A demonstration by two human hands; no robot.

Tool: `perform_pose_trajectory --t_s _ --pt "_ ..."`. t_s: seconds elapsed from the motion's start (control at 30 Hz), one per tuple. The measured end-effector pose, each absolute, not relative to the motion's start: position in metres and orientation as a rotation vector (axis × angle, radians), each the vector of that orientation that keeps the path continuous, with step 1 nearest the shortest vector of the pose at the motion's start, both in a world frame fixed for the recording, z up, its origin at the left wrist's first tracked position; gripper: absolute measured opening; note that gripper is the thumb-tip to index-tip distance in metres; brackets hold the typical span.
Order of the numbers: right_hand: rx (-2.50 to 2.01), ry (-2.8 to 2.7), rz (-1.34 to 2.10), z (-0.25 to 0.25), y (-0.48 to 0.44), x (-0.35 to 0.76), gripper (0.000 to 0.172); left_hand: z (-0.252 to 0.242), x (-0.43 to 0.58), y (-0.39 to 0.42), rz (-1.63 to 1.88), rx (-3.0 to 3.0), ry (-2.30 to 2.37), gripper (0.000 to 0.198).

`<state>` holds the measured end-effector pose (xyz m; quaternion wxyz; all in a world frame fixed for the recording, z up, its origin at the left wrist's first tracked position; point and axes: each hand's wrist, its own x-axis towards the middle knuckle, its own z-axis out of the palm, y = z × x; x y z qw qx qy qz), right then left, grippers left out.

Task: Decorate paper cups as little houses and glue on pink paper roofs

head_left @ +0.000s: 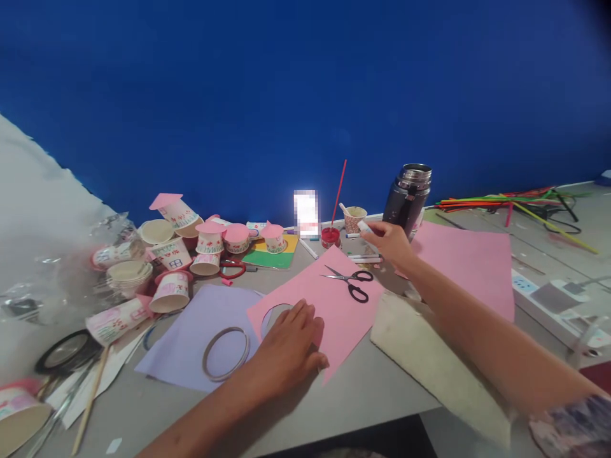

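Note:
My left hand [294, 337] lies flat, fingers stretched, on a pink sheet [305, 286], beside a round hole cut in it. My right hand [387, 243] pinches a small white object [365, 227], perhaps a cap or glue tube, above the markers at the back. Black-handled scissors [351, 277] rest on the pink sheet between my hands. To the left, a silver ring [226, 353] sits on a purple sheet [191, 324].
Decorated paper cups [170, 291] crowd the left, near clear plastic. At the back stand a red paint jar [330, 238] with a brush, a patterned cup [355, 221] and a black thermos [407, 197]. A power strip [544, 305] and colored sticks [496, 202] lie right.

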<state>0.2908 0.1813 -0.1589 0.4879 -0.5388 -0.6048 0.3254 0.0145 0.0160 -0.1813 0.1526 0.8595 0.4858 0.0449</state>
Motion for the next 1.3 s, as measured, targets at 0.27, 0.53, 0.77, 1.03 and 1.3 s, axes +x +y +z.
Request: perform_pose_trajectory --t_s 0.27,0.53,0.77,1.03,1.3 --pt "-1.395 -1.548 0.649 -0.201 0.215 0.282 0.025 -0.200 0.017 0.027 0.351 2.544 1.436 0.033" --pt "-1.520 -1.687 0.502 -0.220 0.228 0.285 0.018 -0.218 0.015 0.023 0.487 2.591 1.359 0.019" --pt "-1.603 -1.748 0.399 -0.214 0.222 0.283 0.034 -0.215 0.014 0.024 0.482 2.582 1.344 0.018" --pt "-1.388 -1.952 -0.005 -0.177 0.162 0.286 0.037 -0.204 0.018 0.024 0.480 2.505 1.335 0.012" --pt "-0.725 -2.490 0.120 -0.206 0.124 0.235 0.021 -0.196 0.022 0.022 0.342 2.431 1.421 0.027"
